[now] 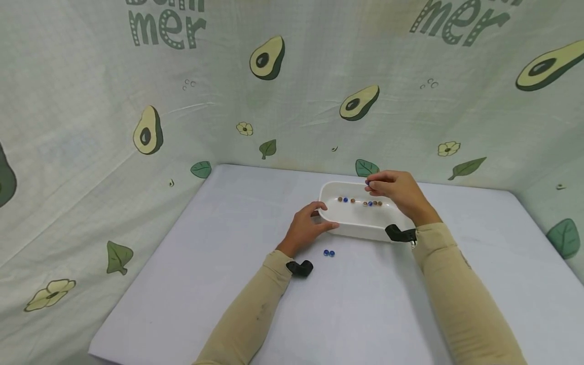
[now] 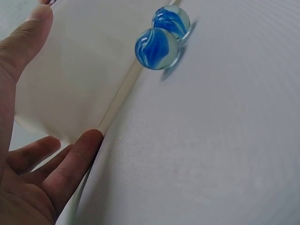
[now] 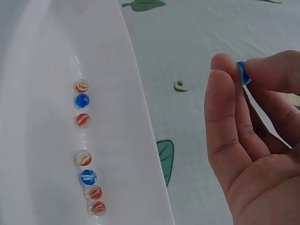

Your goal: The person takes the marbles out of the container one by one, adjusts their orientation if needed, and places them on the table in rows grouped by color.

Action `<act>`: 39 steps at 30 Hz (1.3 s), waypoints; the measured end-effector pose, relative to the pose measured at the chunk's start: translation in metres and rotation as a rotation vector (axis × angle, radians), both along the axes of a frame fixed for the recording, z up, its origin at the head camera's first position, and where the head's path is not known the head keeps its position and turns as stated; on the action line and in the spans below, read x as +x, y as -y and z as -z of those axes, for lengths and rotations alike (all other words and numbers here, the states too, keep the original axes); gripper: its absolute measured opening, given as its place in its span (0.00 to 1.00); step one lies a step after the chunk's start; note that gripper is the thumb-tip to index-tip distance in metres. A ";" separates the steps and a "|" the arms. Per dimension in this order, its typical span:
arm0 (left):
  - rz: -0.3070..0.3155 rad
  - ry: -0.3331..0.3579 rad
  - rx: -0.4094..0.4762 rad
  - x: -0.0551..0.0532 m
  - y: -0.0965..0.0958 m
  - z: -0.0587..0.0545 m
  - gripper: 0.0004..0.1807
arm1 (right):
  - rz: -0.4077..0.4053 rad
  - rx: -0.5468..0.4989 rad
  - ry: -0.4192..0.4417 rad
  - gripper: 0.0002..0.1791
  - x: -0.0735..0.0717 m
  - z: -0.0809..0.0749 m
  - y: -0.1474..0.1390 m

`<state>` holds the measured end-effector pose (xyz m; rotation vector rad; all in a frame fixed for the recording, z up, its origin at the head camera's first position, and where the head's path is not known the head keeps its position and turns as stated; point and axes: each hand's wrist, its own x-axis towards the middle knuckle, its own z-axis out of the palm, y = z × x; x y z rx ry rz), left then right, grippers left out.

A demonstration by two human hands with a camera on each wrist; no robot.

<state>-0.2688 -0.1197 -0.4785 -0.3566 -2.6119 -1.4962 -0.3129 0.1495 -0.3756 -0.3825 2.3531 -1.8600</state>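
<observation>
A white tray [image 1: 358, 224] stands on the table with a row of several glass marbles in it, some orange-and-clear [image 3: 83, 120], others blue [image 3: 88, 177]. My left hand [image 1: 306, 228] holds the tray's left end, thumb along the front wall and fingers at the left rim. Above the tray's back edge, my right hand [image 1: 390, 190] pinches a blue marble [image 3: 243, 73] between thumb and fingertips, which cover part of it. Two blue-swirled marbles [image 2: 157, 48] lie side by side on the table in front of the tray, near the left wrist.
The white table [image 1: 219, 263] reaches back to a hanging cloth [image 1: 305, 116] printed with avocados and leaves. Black camera mounts sit on the left wrist [image 1: 300, 268] and the right wrist [image 1: 400, 233].
</observation>
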 end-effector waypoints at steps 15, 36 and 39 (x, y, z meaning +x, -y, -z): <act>0.012 0.004 -0.005 0.000 0.000 -0.001 0.34 | -0.035 -0.221 0.002 0.18 0.024 0.013 0.000; 0.010 0.021 0.010 0.004 -0.001 -0.006 0.30 | -0.116 -0.202 0.033 0.19 0.064 0.035 0.005; 0.013 0.008 0.010 0.003 0.001 -0.004 0.31 | -0.133 -0.175 0.026 0.20 0.068 0.037 0.008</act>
